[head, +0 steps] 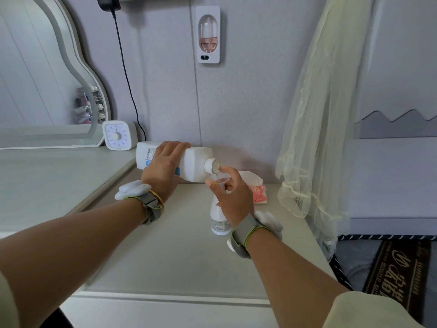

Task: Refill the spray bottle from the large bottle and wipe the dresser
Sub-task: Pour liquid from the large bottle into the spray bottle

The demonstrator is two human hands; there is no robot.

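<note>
Your left hand (pixel 165 166) grips the large bottle (pixel 194 164), tipped, mouth toward 3 o'clock over a funnel (pixel 223 177); your right hand (pixel 233 197) pinches it above the spray bottle (pixel 218 221) on the counter (pixel 165 256).

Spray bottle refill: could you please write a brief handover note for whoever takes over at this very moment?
Left hand: grips the large bottle, tipped almost flat, mouth over the funnel.
Right hand: pinches the clear funnel on the spray bottle, which stands upright on the dresser.
Done: large bottle uncapped, liquid running into the funnel.
Left: finish filling (level not visible), close both bottles, wipe the dresser. A tissue pack lies just behind the right hand.
</note>
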